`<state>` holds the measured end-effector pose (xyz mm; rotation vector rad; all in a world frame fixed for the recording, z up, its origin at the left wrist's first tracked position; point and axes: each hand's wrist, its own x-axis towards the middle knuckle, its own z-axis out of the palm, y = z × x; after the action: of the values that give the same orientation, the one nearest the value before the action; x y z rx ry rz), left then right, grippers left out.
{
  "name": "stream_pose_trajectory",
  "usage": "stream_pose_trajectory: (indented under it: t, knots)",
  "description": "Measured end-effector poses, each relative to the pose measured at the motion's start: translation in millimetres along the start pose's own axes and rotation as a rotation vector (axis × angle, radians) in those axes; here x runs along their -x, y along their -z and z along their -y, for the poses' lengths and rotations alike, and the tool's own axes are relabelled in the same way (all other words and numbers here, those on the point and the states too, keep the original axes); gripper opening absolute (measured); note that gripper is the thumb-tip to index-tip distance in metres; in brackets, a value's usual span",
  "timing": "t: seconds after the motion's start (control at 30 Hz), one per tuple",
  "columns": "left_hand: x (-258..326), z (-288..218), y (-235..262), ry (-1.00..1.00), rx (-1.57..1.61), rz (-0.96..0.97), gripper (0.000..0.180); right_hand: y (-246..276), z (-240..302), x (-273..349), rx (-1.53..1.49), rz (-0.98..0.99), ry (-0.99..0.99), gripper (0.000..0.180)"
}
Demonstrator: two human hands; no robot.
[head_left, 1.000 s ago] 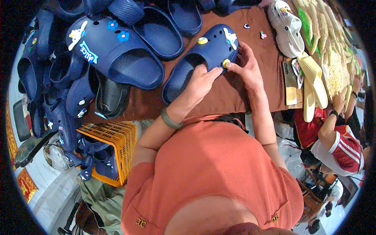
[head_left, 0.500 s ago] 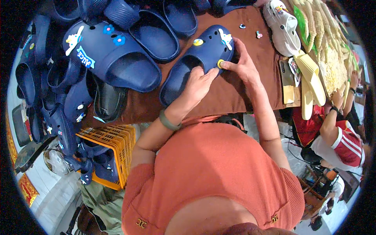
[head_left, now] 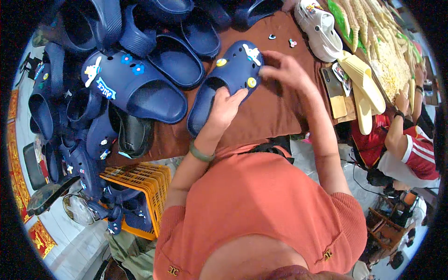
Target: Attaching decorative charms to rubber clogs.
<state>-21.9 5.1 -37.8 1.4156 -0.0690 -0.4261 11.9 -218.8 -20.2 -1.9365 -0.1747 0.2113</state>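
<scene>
A navy blue clog (head_left: 224, 77) lies slanted on the brown cloth, its toe pointing away. A white character charm (head_left: 252, 53) and two yellow round charms, one of them a yellow button charm (head_left: 252, 82) near the side edge, sit in its holes. My left hand (head_left: 225, 108) grips the near side of the clog, fingers closed at its opening. Just off the far right side hovers my right hand (head_left: 288, 72), fingers loosely apart and slightly smeared, with nothing visible in them. Two small loose charms, one dark and white (head_left: 271, 37) and one pink (head_left: 292, 43), rest beyond it.
A decorated navy clog (head_left: 135, 86) and several others crowd the left. An orange basket (head_left: 161, 186) of clogs stands below. To the right are a white clog (head_left: 317, 32), yellow slides (head_left: 361, 81) and a phone (head_left: 332, 84). Another person's hand (head_left: 401, 100) works beside pale husked corn.
My right hand has come off the yellow button charm, which now sits in the clog. The fingers have loosened. My left hand keeps its grip. The view has shifted a little.
</scene>
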Motion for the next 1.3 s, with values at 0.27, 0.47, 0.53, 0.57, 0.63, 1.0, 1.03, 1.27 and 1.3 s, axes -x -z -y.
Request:
stream_pose_trajectory:
  t: [0.27, 0.47, 0.53, 0.57, 0.63, 1.0, 1.03, 1.27, 1.3]
  knots:
    - [-1, -11, -6, 0.027, 0.106, -0.027, 0.037, 53, -90, -24, 0.934, -0.767, 0.116, 0.024]
    - [-2, -19, -5, 0.111, 0.383, -0.035, 0.052, 43, -70, -25, 0.624, -0.646, 0.129, 0.029]
    - [-3, -19, -5, 0.122, 0.355, -0.055, 0.053, 29, -52, -26, 0.151, -0.608, 0.097, 0.028]
    - [-2, -22, -7, 0.11, 0.332, -0.057, 0.053, 24, -49, -25, 0.033, -0.555, 0.097, 0.026]
    - [-2, -20, -7, 0.095, 0.308, -0.069, 0.053, 1, -7, -15, -0.066, -0.468, 0.142, 0.023]
    - [-1, -19, -6, -0.106, 0.334, 0.086, 0.05, -30, 32, 3, 0.352, -0.075, 0.741, 0.025]
    - [-1, -18, -5, -0.107, 0.334, 0.086, 0.05, -31, 33, 3, 0.389, -0.042, 0.773, 0.025]
    - [-1, -16, 1, -0.026, 0.285, 0.063, 0.051, -33, 34, 3, 0.525, -0.059, 0.869, 0.029]
    - [1, -18, 1, -0.023, 0.259, 0.076, 0.051, -35, 34, 3, 0.577, -0.095, 0.929, 0.03]
